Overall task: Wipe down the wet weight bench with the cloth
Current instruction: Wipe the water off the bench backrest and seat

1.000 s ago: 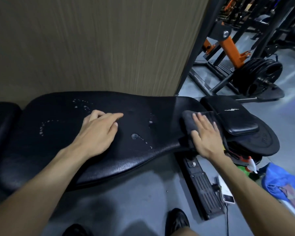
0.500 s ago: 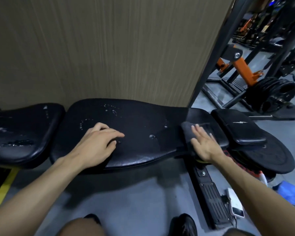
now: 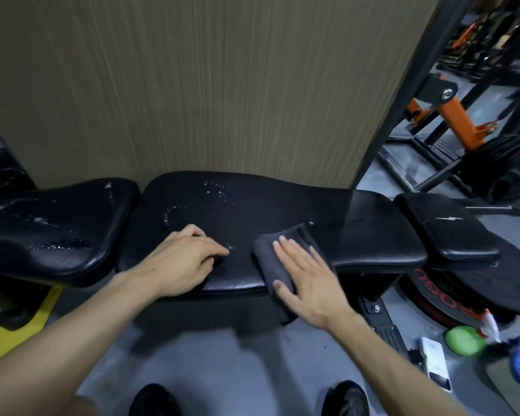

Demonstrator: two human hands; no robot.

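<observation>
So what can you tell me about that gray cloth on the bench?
The cloth is dark gray, soft-looking and folded into a thick pad. It lies on the near edge of the long black bench pad, with its lower end hanging off the front toward the floor. The right hand presses flat on it with straight fingers. Water drops sit just beyond it and to its left.

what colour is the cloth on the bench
Dark grey folded cloth, clearest in the head view, lying on the black padded bench.
</observation>
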